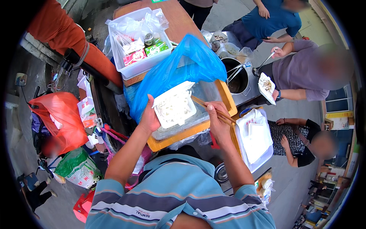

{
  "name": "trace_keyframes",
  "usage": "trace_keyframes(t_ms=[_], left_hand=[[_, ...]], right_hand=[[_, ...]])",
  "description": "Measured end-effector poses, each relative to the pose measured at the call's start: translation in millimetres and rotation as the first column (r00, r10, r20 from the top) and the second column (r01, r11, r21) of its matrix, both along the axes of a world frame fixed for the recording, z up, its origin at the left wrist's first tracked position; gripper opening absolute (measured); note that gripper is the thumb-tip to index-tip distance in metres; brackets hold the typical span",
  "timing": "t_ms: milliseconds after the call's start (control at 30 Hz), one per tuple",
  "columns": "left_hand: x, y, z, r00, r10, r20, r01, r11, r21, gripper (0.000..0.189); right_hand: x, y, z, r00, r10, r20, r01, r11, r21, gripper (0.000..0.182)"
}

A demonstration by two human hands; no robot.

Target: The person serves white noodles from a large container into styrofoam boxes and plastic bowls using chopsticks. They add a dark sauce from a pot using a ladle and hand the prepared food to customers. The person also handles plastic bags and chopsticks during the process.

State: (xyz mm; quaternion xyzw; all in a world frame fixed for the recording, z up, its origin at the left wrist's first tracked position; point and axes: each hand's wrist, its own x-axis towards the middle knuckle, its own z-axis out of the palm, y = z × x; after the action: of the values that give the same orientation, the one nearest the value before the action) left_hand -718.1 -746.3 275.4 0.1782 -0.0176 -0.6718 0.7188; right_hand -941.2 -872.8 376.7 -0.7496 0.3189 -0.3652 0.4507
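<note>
My left hand (150, 116) holds the left edge of a white foam takeaway box (164, 124), its lid raised at the far side. White flat noodles (174, 107) fill the box. In my right hand (218, 118) is a pair of wooden chopsticks (201, 103), their tips close to the right side of the box. Beneath the box stands a yellow-rimmed crate (171, 143) lined with clear plastic, and a blue plastic bag (177, 64) is draped over its far part. How much lies in the crate is hidden by the box and plastic.
A white tub (127, 73) with packets and a jar stands on the wooden table (183, 23). Right are a metal pot (237, 77), condiment containers (231, 48) and a tub of white boxes (261, 160). A person (303, 70) holds a ladle and a filled foam box (267, 88). An orange-wrapped pole (85, 51) rises left.
</note>
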Motion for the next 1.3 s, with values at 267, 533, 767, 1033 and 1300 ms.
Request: trace_keyframes(t_ms=[267, 533, 767, 1033, 1300], left_hand=[[8.7, -28.2, -10.7, 0.992, 0.033, 0.123, -0.048, 0.992, 0.117, 0.084], [45.1, -66.4, 9.1, 0.955, 0.013, 0.296, -0.028, 0.998, 0.047, 0.06], [123.4, -147.8, 51.3, 0.933, 0.025, 0.359, -0.047, 0.997, 0.054, 0.059], [183.0, -252.4, 83.6, 0.856, 0.187, 0.482, -0.192, 0.981, -0.04, 0.056], [189.5, -303.2, 98.5, 0.913, 0.26, 0.314, -0.216, 0.962, -0.17, 0.054]], right_hand=[[-17.0, 21.6, -3.0, 0.959, 0.279, -0.039, -0.274, 0.894, -0.353, 0.021], [-129.3, -13.3, 1.8, 0.898, -0.367, 0.242, 0.38, 0.925, -0.01, 0.021], [-315.3, -89.0, -150.6, 0.27, -0.934, 0.235, 0.789, 0.354, 0.502, 0.025], [-247.7, -88.7, -106.0, 0.356, -0.89, 0.285, 0.599, 0.452, 0.661, 0.02], [-66.3, -86.2, -93.0, 0.995, 0.049, -0.082, -0.008, 0.9, 0.435, 0.02]])
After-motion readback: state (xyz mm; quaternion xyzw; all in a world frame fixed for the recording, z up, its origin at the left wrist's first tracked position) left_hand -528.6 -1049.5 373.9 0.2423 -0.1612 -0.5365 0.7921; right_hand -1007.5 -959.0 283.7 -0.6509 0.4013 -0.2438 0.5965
